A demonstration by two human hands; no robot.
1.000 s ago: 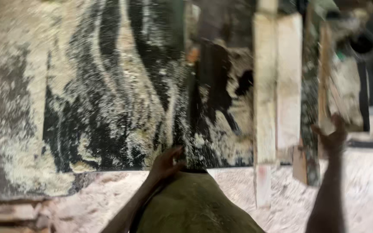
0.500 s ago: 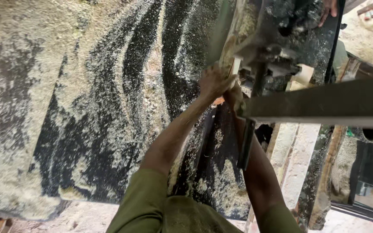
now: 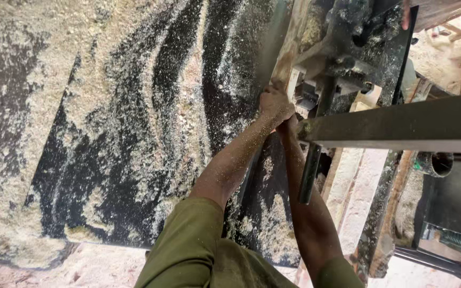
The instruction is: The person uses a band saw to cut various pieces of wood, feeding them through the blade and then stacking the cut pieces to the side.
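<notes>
Head view: both arms extended forward, forearms dusted. Left hand point(image 3: 274, 104) curled over end of narrow pale wooden strip point(image 3: 289, 50) on dark sawdust-covered table point(image 3: 134, 133). Right hand point(image 3: 290, 125) tucked beneath it; grip cannot be told. Grey metal beam point(image 3: 401, 124) just beside.

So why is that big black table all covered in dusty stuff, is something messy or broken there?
Messy, yes. Pale sawdust lies in streaks and heaps over the dark table, thickest at its left edge. It also dusts the left hand and forearm, which press a wooden strip beside the machine. The right hand is mostly hidden. Nothing looks broken.
</notes>
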